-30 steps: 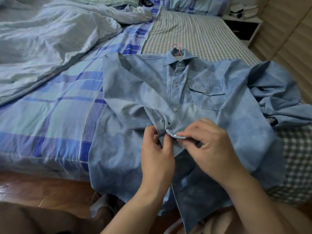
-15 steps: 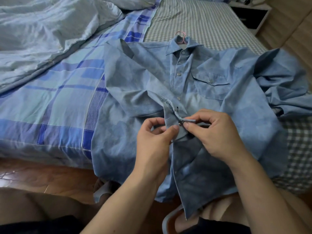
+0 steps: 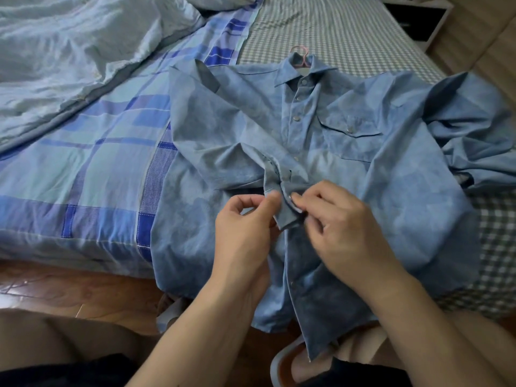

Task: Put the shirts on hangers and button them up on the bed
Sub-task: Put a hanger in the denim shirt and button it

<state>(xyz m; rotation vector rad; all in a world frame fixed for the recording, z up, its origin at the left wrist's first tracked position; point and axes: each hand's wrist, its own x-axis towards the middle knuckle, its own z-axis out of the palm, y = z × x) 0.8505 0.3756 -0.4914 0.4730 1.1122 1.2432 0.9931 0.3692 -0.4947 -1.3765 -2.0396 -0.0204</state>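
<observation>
1. While the left hand (image 3: 245,219) pinches one placket edge, the right hand (image 3: 335,219) pinches the other, right at a snap.
2. Shirt (image 3: 321,141) is soft and floppy — hold close beside each snap, I'd say.
3. It lies on the bed (image 3: 92,163), hem over the edge, pink hanger (image 3: 300,55) inside the collar.
4. Chest pocket's snapped shut — contents hidden.

Bed (image 3: 349,32): blue shirt (image 3: 349,169), plaid sheet (image 3: 97,152), duvet (image 3: 69,60).
</observation>
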